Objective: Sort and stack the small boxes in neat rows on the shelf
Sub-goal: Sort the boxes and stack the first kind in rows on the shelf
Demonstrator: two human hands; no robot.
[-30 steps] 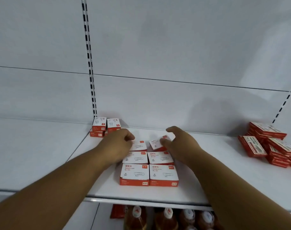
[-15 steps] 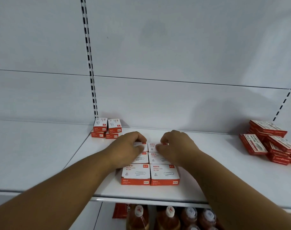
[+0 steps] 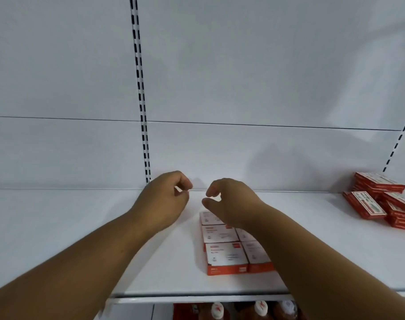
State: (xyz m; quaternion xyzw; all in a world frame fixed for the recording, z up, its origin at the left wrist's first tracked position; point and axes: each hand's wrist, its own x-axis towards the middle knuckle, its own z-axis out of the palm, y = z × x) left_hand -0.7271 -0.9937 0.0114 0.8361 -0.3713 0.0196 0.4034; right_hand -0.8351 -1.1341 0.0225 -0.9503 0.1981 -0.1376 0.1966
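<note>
Small white-and-red boxes [image 3: 224, 250] lie flat in two neat columns near the front of the white shelf [image 3: 169, 273]; my right forearm covers part of the right column. My left hand [image 3: 164, 202] hovers to the left of the rows and behind them, its fingers loosely curled and holding nothing. My right hand [image 3: 233, 204] hangs just above the back boxes of the rows, its thumb and fingers loosely curled, with nothing in it. The two hands are a short gap apart.
A loose pile of flatter red boxes [image 3: 381, 202] sits at the shelf's right end. A slotted upright [image 3: 141, 112] runs up the white back wall. Bottles with white caps [image 3: 217, 310] stand on the level below. The shelf's front edge [image 3: 196, 297] is close.
Both hands have lifted off the back boxes of the rows and moved toward the back wall. The view has shifted, so the rows appear further right, and my left hand now hides the small back-left stack.
</note>
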